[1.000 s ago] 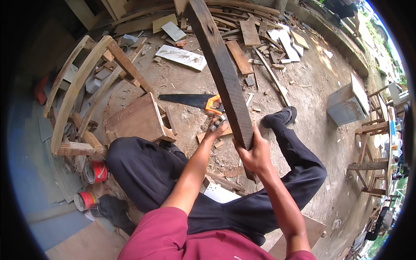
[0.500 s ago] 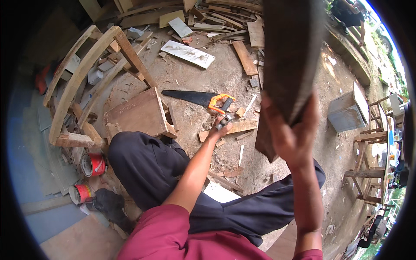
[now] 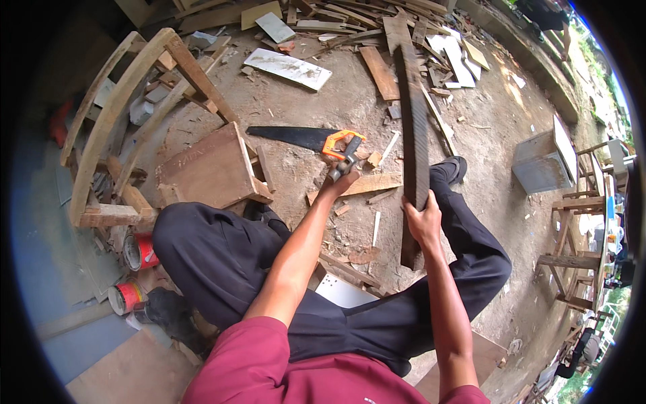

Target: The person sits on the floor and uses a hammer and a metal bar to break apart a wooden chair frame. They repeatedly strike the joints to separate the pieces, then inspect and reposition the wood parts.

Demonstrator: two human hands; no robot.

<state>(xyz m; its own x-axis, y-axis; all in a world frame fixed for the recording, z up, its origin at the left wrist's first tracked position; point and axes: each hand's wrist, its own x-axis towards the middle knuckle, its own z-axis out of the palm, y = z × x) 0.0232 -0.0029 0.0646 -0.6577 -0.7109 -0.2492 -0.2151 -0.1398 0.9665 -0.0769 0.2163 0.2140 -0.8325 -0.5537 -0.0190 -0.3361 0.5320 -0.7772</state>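
My right hand grips a long dark wooden plank near its lower end, with the far end pointing away from me. In my left hand is a grey metal tool that looks like a hammer; my fingers and the view angle hide part of it. Just beyond that hand lies a handsaw with a black blade and an orange and black handle. The tool overlaps the saw's handle in view; I cannot tell whether they touch. A pale piece of wood lies between my hands.
A curved wooden frame and a brown wooden box stand to my left, near red cans. Scrap boards and offcuts lie ahead. At right are a grey box and a wooden bench. A person is at the far right.
The plank has come down and away from the camera, and my right hand has lowered with it. My left hand, with the grey tool, has moved slightly toward the saw's handle.
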